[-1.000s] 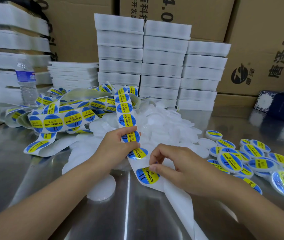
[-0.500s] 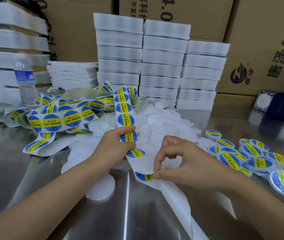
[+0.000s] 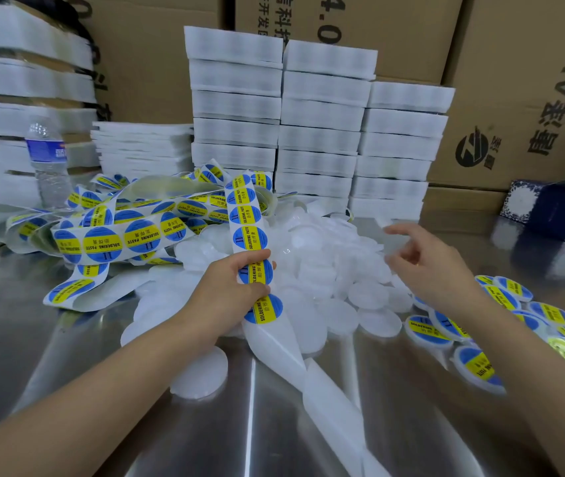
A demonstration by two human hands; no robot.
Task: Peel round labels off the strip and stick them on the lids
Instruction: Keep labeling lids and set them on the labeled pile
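The label strip (image 3: 250,235) rises over the heap of plain white lids (image 3: 329,270) in the middle of the steel table (image 3: 67,339). The left hand (image 3: 229,290) grips it, thumb across the front and fingers curled behind. Each round label is blue with a yellow band printed "SOLDERING PASTE", a "II" and small Chinese characters. One label (image 3: 263,308) sits just below the hand; beyond it the bare white backing (image 3: 325,390) trails toward the table's near edge.

The right hand (image 3: 425,266) hovers over the right side of the heap with its fingers loosely spread. It is motion-blurred, and nothing shows in it.

More strip lies in a tangle (image 3: 119,239) toward the table's left edge. Labelled lids (image 3: 439,328) cluster by the right edge.

At the far left stands a clear water bottle (image 3: 48,160) with a blue wrapper, its print too blurred to read. Stacks of white trays (image 3: 319,125) line the far edge behind the heap. Behind them are cardboard cartons (image 3: 515,80) printed "4.0", "AHA", Chinese characters and a round black logo. A blue-and-white patterned box (image 3: 556,208) sits at the far right corner.
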